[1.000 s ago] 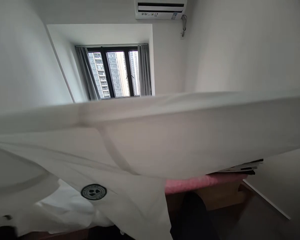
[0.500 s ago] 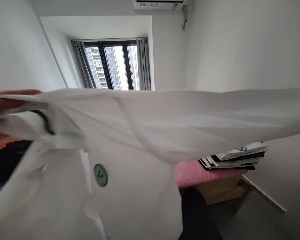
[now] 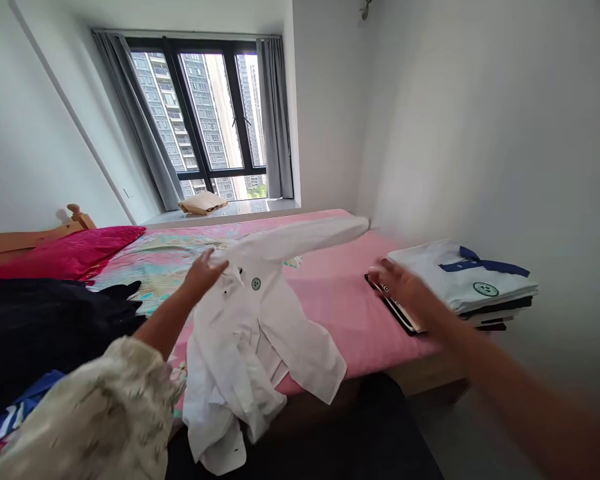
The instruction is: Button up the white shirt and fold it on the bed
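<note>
A white long-sleeved shirt [image 3: 300, 353] with a round green badge on its chest lies spread on the bed, its hem and one sleeve hanging over the front edge. The other sleeve stretches to the right across the pink sheet. My left hand [image 3: 206, 272] is beside the shirt's collar, fingers apart and holding nothing. Off to the right, my right hand [image 3: 403, 288] is somewhat blurred, its fingers stretched out and nothing in them. It is in front of the left side of a stack of folded shirts [image 3: 425, 260], whose top one is white with a navy collar.
A bed [image 3: 330, 310] with a pink sheet runs beneath the window. On the left lie dark clothes [image 3: 45, 327], a blue garment [image 3: 17, 413] and a crimson pillow [image 3: 75, 250]. A beige folded item [image 3: 203, 202] rests on the windowsill. A white wall stands at right.
The white shirt, held stretched up in front of me before, has come down onto the bed. Both hands have let go of it, and my view has tilted downward.
</note>
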